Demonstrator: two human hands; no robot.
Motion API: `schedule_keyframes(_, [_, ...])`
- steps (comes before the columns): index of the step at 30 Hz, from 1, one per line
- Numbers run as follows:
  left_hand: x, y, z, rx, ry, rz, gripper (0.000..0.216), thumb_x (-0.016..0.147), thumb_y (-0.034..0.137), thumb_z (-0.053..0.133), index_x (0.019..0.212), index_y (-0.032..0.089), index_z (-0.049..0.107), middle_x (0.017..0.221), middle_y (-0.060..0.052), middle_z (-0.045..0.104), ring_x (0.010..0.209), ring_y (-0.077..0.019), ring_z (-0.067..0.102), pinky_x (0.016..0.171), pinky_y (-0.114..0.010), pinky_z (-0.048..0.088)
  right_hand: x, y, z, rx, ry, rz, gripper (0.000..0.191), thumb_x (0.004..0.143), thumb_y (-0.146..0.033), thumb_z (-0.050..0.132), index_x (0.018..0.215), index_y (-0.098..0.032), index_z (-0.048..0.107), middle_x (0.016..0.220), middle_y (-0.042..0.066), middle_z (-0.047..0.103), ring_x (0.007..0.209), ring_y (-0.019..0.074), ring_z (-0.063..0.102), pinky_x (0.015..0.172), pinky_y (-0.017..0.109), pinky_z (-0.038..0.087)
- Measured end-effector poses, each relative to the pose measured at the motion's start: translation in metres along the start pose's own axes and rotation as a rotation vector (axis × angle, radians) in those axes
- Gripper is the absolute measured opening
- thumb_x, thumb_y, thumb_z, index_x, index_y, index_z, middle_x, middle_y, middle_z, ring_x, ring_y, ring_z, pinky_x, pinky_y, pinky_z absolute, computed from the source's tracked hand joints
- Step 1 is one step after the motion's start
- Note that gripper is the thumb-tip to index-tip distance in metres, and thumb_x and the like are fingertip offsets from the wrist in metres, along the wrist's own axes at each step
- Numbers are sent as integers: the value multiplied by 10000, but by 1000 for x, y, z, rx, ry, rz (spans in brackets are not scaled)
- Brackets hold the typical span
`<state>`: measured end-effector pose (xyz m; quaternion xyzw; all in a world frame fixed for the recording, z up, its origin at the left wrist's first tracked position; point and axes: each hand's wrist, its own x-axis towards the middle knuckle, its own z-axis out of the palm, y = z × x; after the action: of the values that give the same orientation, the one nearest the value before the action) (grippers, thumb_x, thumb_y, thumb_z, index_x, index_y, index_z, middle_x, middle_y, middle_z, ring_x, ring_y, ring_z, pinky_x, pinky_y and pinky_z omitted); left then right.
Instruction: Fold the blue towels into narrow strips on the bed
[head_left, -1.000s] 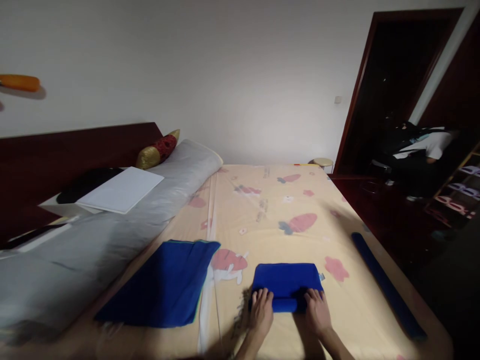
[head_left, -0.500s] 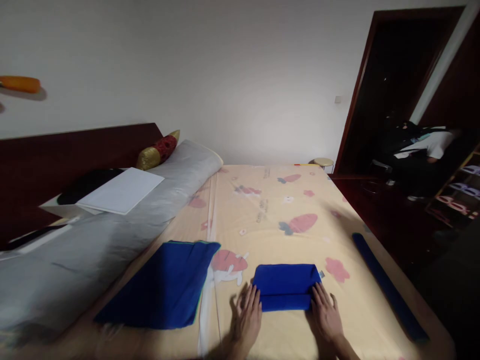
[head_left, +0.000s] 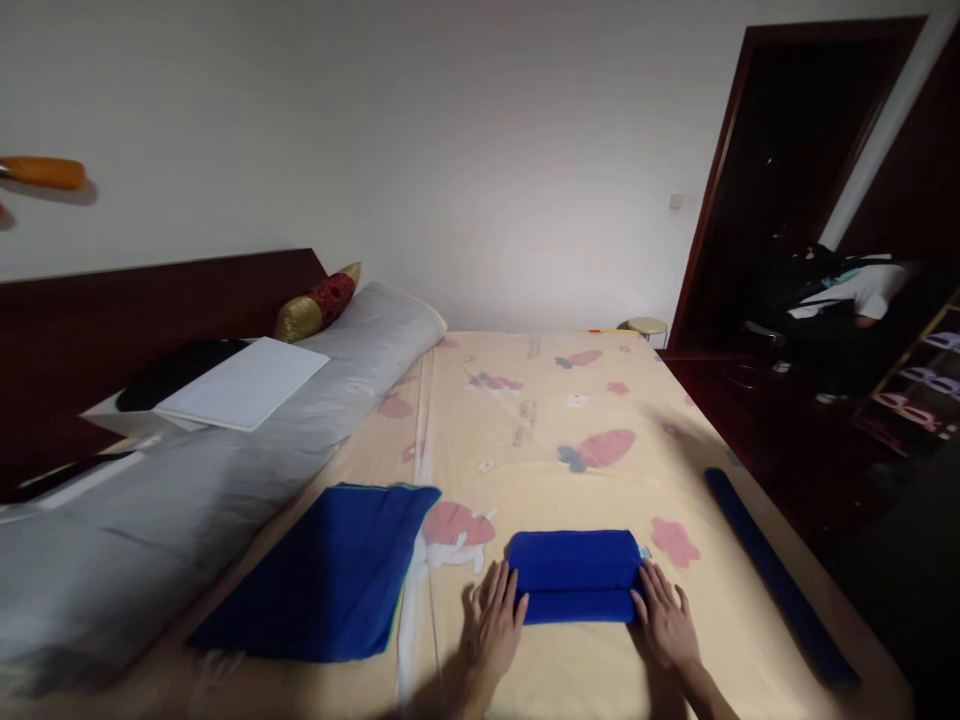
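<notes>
A blue cloth (head_left: 574, 562), folded into a small rectangle with a rolled or folded strip along its near edge, lies on the bed. My left hand (head_left: 496, 622) is at its left end, fingers stretched out and fingertips touching the edge. At the right end lies my right hand (head_left: 667, 615), also flat with fingers extended, its fingertips by the cloth's right edge and a small pale tag. Neither hand is closed around anything. To the left, a larger blue cloth (head_left: 330, 580) is spread out. A long narrow blue roll or folded strip (head_left: 776, 575) lies along the bed's right side.
The bed (head_left: 517, 480) has a cream sheet printed with carrots and flowers. A grey bolster-like bundle (head_left: 225, 480) runs along the headboard, with a white flat box lid (head_left: 251, 380) on it. A person (head_left: 847, 300) bends near the doorway; a stool (head_left: 646, 326) stands beyond.
My right hand has slid slightly to the right, off the cloth's top to its right edge. The near strip now reaches the right end more evenly. My left hand has barely moved.
</notes>
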<state>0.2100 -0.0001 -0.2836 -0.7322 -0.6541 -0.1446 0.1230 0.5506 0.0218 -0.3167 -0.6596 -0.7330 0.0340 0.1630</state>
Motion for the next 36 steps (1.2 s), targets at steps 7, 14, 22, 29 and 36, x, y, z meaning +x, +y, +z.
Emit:
schedule_keyframes(7, [-28,35,-2,-93,53,276,513,915,189,396,1417,296,414,1355,-1,616,1221,-172,585,1003,-319,484,-33,-37,6,104,11,-267,511,942,-269,341,1453,-297,351,1502,17,415,1382,214,399,1096,417,386])
schedule_keyframes(14, [-46,31,11,-122,27,236,615,839,95,399,1433,254,389,1409,23,568,1270,-147,538,1034,-292,475,-43,-36,17,103,37,-289,568,879,-206,406,1445,-227,376,1489,48,444,1372,223,416,1088,386,355])
schedule_keyframes(22, [8,49,21,-212,-187,-20,496,821,95,404,1258,242,587,1293,-36,659,1241,-203,552,1092,-432,403,18,-63,-9,83,-81,-103,441,721,-125,447,1107,-220,638,1085,72,704,1056,255,601,974,420,364])
schedule_keyframes(29, [16,50,28,-208,-265,-32,409,767,112,472,1097,220,688,1126,-86,742,1117,-260,641,1027,-485,438,22,-64,-11,66,-175,-134,416,657,-108,492,1018,-150,696,1011,136,735,980,310,649,915,459,406])
schedule_keyframes(36, [4,81,23,-241,-128,164,460,943,251,335,1383,260,469,1374,-35,602,1257,-178,553,1057,-374,447,5,-100,-12,180,-193,-338,463,933,-290,355,1382,-278,467,1397,2,564,1299,166,493,1135,353,293])
